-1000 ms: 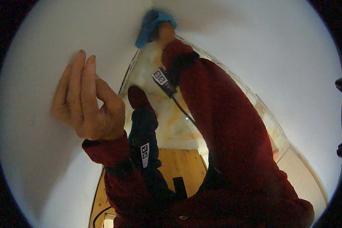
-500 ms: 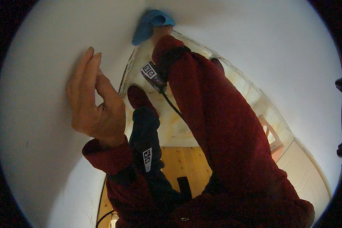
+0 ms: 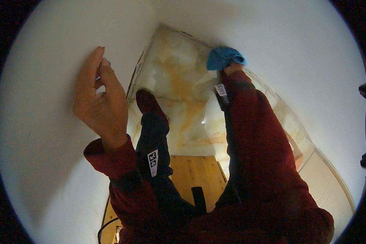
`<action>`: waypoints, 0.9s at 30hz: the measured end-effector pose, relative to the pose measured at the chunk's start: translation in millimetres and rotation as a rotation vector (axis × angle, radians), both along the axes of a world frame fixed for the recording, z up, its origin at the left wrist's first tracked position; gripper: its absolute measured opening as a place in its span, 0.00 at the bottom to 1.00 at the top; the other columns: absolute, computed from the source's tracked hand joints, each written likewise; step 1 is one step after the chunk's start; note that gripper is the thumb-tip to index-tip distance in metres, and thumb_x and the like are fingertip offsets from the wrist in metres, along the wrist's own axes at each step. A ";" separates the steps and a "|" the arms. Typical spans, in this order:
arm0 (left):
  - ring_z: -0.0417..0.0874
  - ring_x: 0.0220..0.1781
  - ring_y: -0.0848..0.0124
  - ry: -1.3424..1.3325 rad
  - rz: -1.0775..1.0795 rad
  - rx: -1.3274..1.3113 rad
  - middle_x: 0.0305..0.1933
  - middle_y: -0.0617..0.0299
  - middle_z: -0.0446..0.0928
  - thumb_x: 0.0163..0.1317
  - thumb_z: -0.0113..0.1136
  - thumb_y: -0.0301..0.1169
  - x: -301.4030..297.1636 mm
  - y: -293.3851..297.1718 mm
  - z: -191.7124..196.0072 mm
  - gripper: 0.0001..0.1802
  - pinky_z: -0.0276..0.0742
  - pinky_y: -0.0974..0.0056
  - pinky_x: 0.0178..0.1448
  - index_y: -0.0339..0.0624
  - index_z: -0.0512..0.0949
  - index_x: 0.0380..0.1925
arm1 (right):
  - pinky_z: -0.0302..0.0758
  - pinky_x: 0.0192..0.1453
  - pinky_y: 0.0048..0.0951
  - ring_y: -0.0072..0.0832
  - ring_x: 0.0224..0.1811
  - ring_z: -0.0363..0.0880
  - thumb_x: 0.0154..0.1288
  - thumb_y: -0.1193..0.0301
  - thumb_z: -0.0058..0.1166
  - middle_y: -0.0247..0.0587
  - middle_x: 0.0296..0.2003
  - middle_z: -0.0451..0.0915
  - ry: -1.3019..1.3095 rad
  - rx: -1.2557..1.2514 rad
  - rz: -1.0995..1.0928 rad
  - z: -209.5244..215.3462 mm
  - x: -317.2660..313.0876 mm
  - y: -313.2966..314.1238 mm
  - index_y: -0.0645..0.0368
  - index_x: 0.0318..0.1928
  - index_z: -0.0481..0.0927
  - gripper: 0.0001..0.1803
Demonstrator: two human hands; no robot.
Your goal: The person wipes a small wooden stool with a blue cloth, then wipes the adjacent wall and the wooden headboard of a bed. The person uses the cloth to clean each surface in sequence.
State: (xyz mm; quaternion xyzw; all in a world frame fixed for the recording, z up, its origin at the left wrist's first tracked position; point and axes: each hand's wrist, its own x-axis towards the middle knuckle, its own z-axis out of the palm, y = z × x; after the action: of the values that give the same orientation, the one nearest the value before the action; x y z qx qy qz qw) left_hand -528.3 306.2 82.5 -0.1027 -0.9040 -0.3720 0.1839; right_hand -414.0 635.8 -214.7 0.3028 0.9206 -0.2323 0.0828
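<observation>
My right hand (image 3: 233, 68) grips a bunched blue cloth (image 3: 224, 57) and presses it against the white wall (image 3: 305, 53) on the right, just above the marbled floor's edge. The cloth covers most of its fingers. My left hand (image 3: 101, 97) is raised beside the left white wall (image 3: 36, 101), its thumb and fingers bent with a gap between them. Nothing shows in it. Whether that hand touches the wall, I cannot tell. Both arms wear dark red sleeves, and a small dark device with a printed tag (image 3: 221, 91) sits at the right wrist.
Between the two walls lies a marbled floor (image 3: 179, 81) with dark, worn edges meeting in a far corner. My left foot in a dark red shoe (image 3: 147, 101) stands there. A wooden surface (image 3: 195, 168) is nearer. A pale panel (image 3: 327, 183) borders the lower right.
My right hand and the blue cloth have moved from the far corner to the right and nearer, along the right wall. My left hand's thumb and fingers have drawn closer together.
</observation>
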 end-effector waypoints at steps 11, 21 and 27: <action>0.81 0.42 0.71 -0.546 0.338 0.570 0.39 0.57 0.83 0.61 0.60 0.34 8.8 2.3 2.7 0.15 0.75 0.67 0.49 0.31 0.82 0.41 | 0.73 0.54 0.37 0.34 0.51 0.77 0.64 0.61 0.48 0.34 0.47 0.80 0.486 -0.562 -0.302 32.7 -1.3 -9.5 0.48 0.44 0.81 0.13; 0.77 0.34 0.77 -0.589 0.310 0.585 0.33 0.61 0.81 0.62 0.59 0.29 17.4 11.4 -14.0 0.12 0.73 0.71 0.43 0.28 0.82 0.37 | 0.75 0.51 0.38 0.36 0.50 0.77 0.59 0.63 0.53 0.40 0.44 0.81 0.507 -0.207 0.225 15.5 -163.4 -131.3 0.52 0.43 0.82 0.13; 0.74 0.32 0.80 -0.501 0.169 0.442 0.29 0.65 0.78 0.62 0.59 0.28 24.4 33.4 -0.5 0.11 0.72 0.73 0.39 0.27 0.80 0.38 | 0.77 0.44 0.40 0.43 0.37 0.79 0.53 0.63 0.58 0.46 0.37 0.81 0.361 -0.086 0.324 43.8 -157.6 -175.6 0.55 0.33 0.83 0.10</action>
State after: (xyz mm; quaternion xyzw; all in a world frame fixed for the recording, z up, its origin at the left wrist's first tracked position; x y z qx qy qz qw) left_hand -503.8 339.6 82.0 0.1095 -0.8239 -0.5560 0.0043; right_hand -571.6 460.2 -170.9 0.1010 0.9463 -0.3051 -0.0340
